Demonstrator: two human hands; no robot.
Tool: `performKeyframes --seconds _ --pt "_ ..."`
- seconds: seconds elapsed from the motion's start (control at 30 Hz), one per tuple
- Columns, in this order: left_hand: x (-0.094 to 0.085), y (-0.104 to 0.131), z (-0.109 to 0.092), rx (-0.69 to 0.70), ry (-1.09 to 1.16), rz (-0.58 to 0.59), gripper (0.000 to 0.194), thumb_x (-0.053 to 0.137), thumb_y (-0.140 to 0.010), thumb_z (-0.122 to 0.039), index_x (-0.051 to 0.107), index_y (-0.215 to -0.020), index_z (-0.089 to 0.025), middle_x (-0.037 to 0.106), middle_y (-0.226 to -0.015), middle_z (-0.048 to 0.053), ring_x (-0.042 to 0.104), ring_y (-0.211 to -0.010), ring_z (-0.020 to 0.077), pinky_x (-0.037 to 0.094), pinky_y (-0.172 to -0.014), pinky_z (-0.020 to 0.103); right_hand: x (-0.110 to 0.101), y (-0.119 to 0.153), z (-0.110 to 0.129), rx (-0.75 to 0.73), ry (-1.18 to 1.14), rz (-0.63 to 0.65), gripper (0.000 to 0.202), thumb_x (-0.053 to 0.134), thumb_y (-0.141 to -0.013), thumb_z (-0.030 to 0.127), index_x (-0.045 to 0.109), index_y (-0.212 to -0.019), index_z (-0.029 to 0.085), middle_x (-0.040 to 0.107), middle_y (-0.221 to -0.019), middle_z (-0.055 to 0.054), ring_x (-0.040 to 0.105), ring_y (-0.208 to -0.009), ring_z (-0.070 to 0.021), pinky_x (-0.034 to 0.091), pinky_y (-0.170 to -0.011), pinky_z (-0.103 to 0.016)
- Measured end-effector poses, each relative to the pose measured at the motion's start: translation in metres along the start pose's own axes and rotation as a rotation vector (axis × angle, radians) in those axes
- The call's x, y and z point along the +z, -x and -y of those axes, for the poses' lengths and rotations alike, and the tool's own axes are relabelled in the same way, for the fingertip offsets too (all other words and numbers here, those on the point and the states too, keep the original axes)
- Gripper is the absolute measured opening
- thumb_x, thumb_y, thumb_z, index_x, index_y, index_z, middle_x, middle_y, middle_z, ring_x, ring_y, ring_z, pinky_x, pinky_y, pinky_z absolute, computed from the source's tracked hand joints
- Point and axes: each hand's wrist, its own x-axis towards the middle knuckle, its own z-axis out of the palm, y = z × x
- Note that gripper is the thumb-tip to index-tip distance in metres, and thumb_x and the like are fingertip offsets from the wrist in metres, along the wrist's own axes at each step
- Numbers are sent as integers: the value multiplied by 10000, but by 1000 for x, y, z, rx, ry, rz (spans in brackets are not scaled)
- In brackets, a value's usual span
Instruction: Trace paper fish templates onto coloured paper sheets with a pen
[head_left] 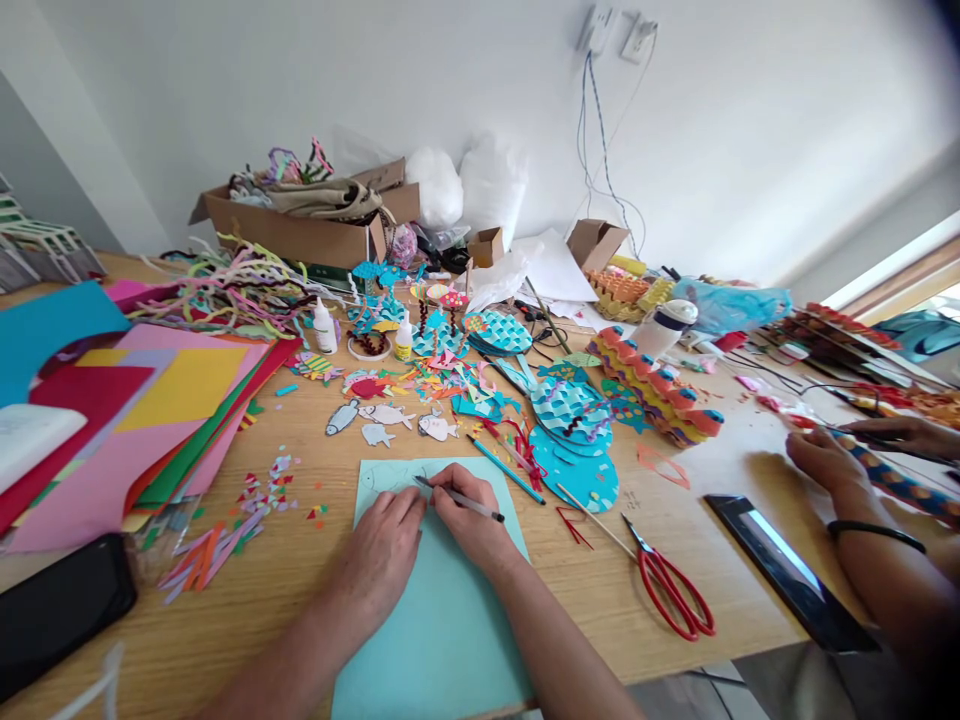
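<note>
A light blue sheet of paper (450, 630) lies in front of me at the table's edge. My right hand (472, 515) grips a pen (474, 504), its tip on the upper part of the sheet. Thin fish outlines (379, 480) are drawn near the sheet's top left. My left hand (386, 550) rests flat on the paper, its fingertips close to the pen tip. Just beyond the sheet lie several cut-out paper fish (386, 413). A blue pencil (506, 468) lies across the sheet's upper right side.
Red-handled scissors (675, 595) and a wooden stick (596, 520) lie to the right. Coloured paper (180, 385) and a black phone (67, 610) are at left. Glue bottles (325, 328) stand behind the fish. At far right, a co-worker's hands (829, 460) hold a patterned strip above a tablet-like device (787, 570).
</note>
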Motion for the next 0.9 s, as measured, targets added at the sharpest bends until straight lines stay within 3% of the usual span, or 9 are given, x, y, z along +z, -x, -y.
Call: performKeyframes --seconds 0.9 --pt "-1 0 0 -1 15 -16 362 473 -778 -32 575 -1115 -116 594 -1138 101 557 -966 247 490 -845 398 0 -1 0 -9 11 -7 123 475 -711 172 596 -725 183 554 -578 37 476 -521 -105 373 -501 -197"
